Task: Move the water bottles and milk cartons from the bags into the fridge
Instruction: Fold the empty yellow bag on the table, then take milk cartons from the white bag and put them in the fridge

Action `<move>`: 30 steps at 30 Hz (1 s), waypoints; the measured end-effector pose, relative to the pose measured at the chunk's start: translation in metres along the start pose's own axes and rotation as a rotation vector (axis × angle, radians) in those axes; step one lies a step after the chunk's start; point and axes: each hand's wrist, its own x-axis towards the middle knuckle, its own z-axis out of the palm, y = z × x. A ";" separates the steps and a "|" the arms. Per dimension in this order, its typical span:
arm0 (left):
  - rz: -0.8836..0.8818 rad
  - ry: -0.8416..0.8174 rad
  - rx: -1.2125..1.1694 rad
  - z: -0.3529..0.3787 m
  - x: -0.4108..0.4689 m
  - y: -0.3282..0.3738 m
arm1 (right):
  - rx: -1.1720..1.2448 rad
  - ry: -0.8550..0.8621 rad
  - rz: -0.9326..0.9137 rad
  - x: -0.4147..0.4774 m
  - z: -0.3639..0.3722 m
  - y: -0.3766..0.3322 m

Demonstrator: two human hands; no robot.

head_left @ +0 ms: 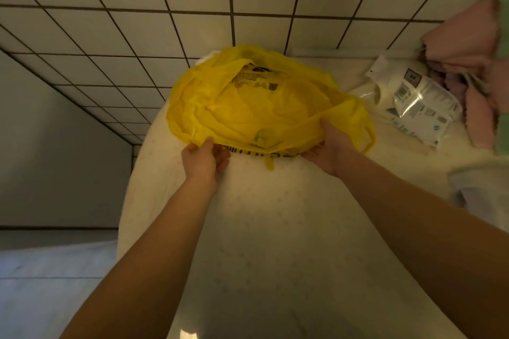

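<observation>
A yellow plastic bag (256, 102) with black print lies on a cream cloth-covered table (275, 215) near the tiled wall. My left hand (203, 159) pinches the bag's near edge at its left end. My right hand (330, 143) grips the same edge further right, with a loop handle hanging beside it. The bag's mouth is held toward me and looks slack. A dim greenish shape shows through the plastic near the front edge. No bottle or carton is plainly visible.
White plastic packets (413, 102) with printed labels lie to the right of the bag. Pink and green cloths (473, 63) are piled at the far right. A white tiled wall (165, 22) stands behind the table, and the floor (49, 270) lies at the left.
</observation>
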 end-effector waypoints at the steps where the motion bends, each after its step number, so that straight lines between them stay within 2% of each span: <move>1: -0.003 -0.004 0.017 -0.003 -0.005 -0.003 | 0.010 0.007 0.003 -0.002 -0.004 0.004; 7: 0.035 -0.016 0.167 -0.027 -0.072 -0.033 | -0.055 -0.004 0.004 -0.046 -0.039 0.041; 9: 0.140 -0.063 0.389 -0.039 -0.101 -0.047 | -0.074 -0.013 0.014 -0.069 -0.053 0.055; 13: 0.360 -0.280 0.773 -0.065 -0.153 -0.073 | -0.229 -0.040 -0.046 -0.117 -0.084 0.079; 17: 0.617 -0.395 1.133 -0.088 -0.192 -0.097 | -0.572 -0.050 -0.252 -0.167 -0.117 0.103; 20: 0.743 -0.411 1.399 -0.101 -0.218 -0.113 | -0.871 -0.031 -0.434 -0.198 -0.144 0.121; 26: 0.860 -0.465 1.570 -0.109 -0.266 -0.143 | -1.443 0.031 -0.685 -0.242 -0.212 0.151; 30: 0.916 -0.509 1.642 -0.102 -0.291 -0.168 | -1.654 0.143 -0.765 -0.263 -0.255 0.163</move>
